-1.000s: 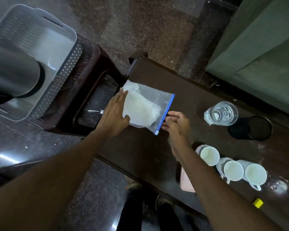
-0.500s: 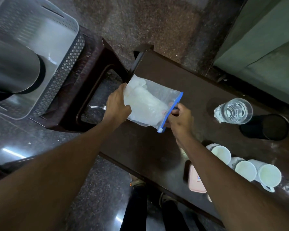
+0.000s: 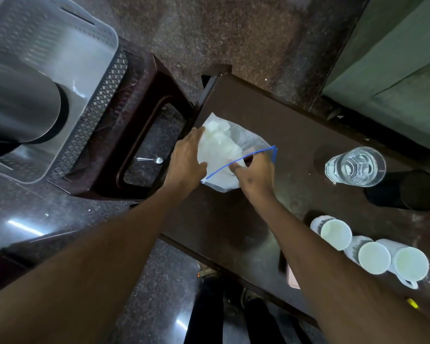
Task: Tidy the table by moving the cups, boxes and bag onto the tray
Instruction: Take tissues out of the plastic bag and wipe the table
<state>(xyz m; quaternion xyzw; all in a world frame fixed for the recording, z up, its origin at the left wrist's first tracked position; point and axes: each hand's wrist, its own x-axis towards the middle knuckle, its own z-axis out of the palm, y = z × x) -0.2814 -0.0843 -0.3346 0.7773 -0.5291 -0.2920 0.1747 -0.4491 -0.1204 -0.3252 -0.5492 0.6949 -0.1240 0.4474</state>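
Note:
A clear zip bag (image 3: 224, 145) with a blue seal strip and white contents is held between both hands near the left end of the dark table (image 3: 296, 135). My left hand (image 3: 186, 160) grips its left side. My right hand (image 3: 256, 172) pinches the blue-strip edge. Three white cups (image 3: 372, 252) stand in a row at the table's near right. A pink box (image 3: 292, 276) shows partly under my right forearm. The grey perforated tray (image 3: 60, 78) sits to the left on a dark stool.
A glass of water (image 3: 355, 166) and a black cup (image 3: 417, 189) stand at the table's right. A dark metal vessel (image 3: 20, 105) rests over the tray. A spoon (image 3: 150, 160) lies on the floor under the stool (image 3: 144, 95). A small yellow object (image 3: 412, 303) sits near right.
Both hands have closed on the bag and lifted it off the table. The blue strip, lying along the right edge before, now tilts across the bag's near side.

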